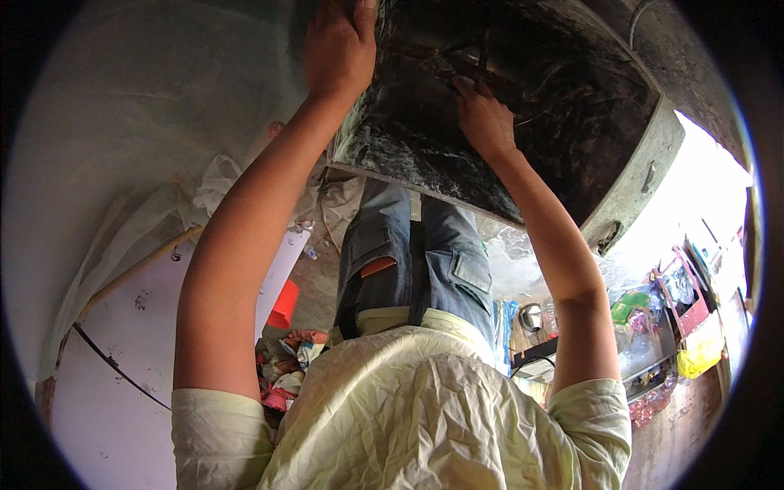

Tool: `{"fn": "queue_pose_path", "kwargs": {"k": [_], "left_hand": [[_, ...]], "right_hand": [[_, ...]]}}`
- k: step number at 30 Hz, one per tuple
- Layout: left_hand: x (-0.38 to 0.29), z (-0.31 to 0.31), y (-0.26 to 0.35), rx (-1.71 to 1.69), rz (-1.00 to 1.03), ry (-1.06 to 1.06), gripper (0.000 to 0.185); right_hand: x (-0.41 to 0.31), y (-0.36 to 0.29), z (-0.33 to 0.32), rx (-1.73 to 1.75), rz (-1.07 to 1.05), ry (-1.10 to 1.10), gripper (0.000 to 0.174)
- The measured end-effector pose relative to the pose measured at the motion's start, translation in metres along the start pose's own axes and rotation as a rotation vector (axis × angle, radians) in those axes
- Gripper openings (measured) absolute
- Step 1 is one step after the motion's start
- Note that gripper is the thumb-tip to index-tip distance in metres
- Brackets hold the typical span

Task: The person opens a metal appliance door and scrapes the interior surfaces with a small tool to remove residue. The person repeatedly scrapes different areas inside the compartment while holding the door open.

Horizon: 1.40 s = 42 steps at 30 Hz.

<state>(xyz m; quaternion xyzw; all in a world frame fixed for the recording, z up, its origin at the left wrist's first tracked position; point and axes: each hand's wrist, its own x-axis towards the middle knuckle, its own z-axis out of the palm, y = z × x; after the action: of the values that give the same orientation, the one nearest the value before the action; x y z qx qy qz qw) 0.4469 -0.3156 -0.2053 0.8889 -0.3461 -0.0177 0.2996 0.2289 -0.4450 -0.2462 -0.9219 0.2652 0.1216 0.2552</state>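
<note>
A large shallow metal pan or casing (416, 144), its inside blackened and its outer wall pale and worn, fills the upper middle of the view. At its left edge is my left hand (342, 58), back up, with the fingertips cut off by the frame. My right hand (487, 119) reaches inside, fingers pointing at the dark bottom near some thin, stick-like or wire-like pieces (484, 52). The dark surface hides whether its fingers pinch anything.
White panels (122, 318) and thin translucent sheeting (116, 226) lie left. A red plastic container (283, 304) and crumpled cloths or wrappers (294, 361) are beside my legs. At right stand cluttered shelves (649, 361) with a yellow bag (700, 354). A cable loop (634, 21) shows at top right.
</note>
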Motion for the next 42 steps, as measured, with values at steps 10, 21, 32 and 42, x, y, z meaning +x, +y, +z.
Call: {"fn": "queue_pose_path", "kwargs": {"k": [10, 21, 32, 42], "left_hand": [[0.009, -0.014, 0.004, -0.027, -0.127, -0.244, 0.059], [0.003, 0.003, -0.008, 0.024, -0.011, 0.005, 0.055], [0.003, -0.001, 0.007, 0.019, 0.043, 0.018, 0.051], [0.004, 0.0, 0.006, 0.009, 0.031, 0.02, 0.051]], "right_hand": [[-0.001, 0.002, 0.003, 0.058, 0.03, 0.016, 0.038], [0.02, -0.043, -0.013, 1.488, 0.453, -0.013, 0.04], [-0.004, -0.022, 0.007, 0.167, 0.169, -0.055, 0.037], [-0.002, -0.022, 0.008, 0.094, 0.112, -0.035, 0.036]]}}
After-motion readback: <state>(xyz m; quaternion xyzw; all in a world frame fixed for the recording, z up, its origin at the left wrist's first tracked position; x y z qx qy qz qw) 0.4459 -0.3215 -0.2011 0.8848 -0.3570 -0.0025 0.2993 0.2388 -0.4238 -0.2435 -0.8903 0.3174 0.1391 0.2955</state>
